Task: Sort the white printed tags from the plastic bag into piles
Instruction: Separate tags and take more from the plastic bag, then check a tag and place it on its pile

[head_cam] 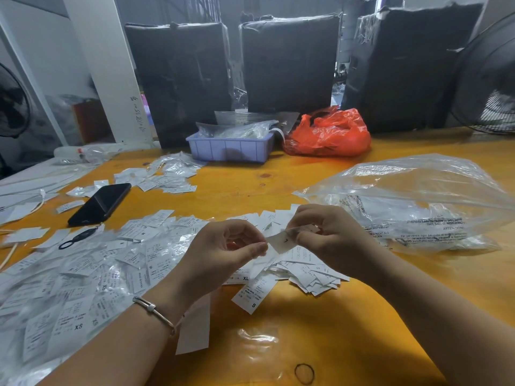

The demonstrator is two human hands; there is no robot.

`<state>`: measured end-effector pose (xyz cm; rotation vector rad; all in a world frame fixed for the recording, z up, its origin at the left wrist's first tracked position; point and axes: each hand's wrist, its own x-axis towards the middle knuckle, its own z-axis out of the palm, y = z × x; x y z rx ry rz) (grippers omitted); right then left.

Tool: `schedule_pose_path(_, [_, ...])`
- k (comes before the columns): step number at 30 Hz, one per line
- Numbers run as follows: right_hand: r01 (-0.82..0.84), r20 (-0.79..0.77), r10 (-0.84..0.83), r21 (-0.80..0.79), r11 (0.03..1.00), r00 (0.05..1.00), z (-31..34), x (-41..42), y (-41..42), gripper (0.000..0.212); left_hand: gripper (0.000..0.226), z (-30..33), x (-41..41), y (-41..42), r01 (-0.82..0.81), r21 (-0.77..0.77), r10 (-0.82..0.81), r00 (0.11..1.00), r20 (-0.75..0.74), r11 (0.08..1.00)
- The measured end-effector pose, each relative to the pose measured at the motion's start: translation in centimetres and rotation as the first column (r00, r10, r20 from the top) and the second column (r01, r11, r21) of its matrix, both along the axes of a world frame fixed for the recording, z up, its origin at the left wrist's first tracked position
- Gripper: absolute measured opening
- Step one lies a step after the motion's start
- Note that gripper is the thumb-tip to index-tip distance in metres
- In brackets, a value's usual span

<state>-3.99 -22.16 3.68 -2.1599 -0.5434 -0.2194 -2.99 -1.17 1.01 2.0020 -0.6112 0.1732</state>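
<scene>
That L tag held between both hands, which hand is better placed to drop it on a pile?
Probably the left hand. It pinches one end of the L tag and hangs right over the tags spread on the left. The right hand pinches the other end, nearer the clear plastic bag.

White tags [83, 277] with black print cover the orange-yellow counter [278, 324]; far off sit a lavender tray [228, 149], a red-orange bag [328, 135] and a black phone [100, 203].
</scene>
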Motion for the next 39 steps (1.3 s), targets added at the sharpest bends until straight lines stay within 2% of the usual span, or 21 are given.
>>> schedule_pose_path(3, [0.003,-0.030,-0.002,0.011,1.000,1.000,0.3,0.1,-0.3,0.029,0.004,0.1,0.0,-0.1,0.004,-0.014,-0.004,1.000,-0.023,1.000])
schedule_pose_path(8, [-0.022,-0.031,0.020,-0.097,0.995,0.999,-0.3,0.1,-0.2,0.011,0.008,0.3,-0.2,-0.3,0.021,-0.069,-0.027,0.996,-0.088,0.997])
schedule_pose_path(10, [-0.021,-0.020,0.020,-0.035,0.999,1.000,-0.4,0.1,-0.2,0.023,0.007,0.2,-0.2,-0.4,0.014,-0.080,-0.023,0.993,-0.112,0.997])
schedule_pose_path(12, [0.004,0.004,-0.004,0.103,0.995,1.000,-0.2,0.1,-0.4,0.031,0.005,0.2,-0.1,-0.4,-0.003,-0.096,-0.009,0.992,-0.125,0.995])
schedule_pose_path(14, [0.034,0.022,-0.040,0.237,0.971,0.999,0.0,0.3,-0.8,0.027,0.008,0.3,-0.2,-0.3,-0.016,-0.116,0.001,0.992,-0.127,0.993])
schedule_pose_path(16, [0.043,0.047,-0.059,0.299,0.953,0.997,0.1,0.4,-1.0,0.019,0.016,0.4,-0.3,-0.2,-0.017,-0.136,-0.001,0.992,-0.127,0.991])
schedule_pose_path(22, [0.046,0.109,-0.084,0.312,0.949,0.990,0.0,0.3,-0.7,0.013,0.022,0.4,-0.2,-0.1,-0.050,-0.169,0.025,0.989,-0.144,0.984])
schedule_pose_path(26, [0.016,0.084,-0.050,0.357,0.934,0.995,-0.3,0.1,-0.4,0.010,0.021,0.5,-0.2,-0.2,-0.050,-0.184,0.020,0.987,-0.161,0.982])
schedule_pose_path(33, [0.000,0.080,-0.030,0.343,0.939,0.996,-0.8,-0.4,0.5,0.010,0.027,0.4,-0.2,-0.3,-0.028,-0.175,0.001,0.988,-0.155,0.984])
schedule_pose_path(39, [-0.015,0.021,0.008,0.335,0.942,1.000,-1.0,-0.5,1.1,0.009,0.020,0.1,-0.2,-0.4,0.013,-0.184,-0.044,0.985,-0.168,0.983])
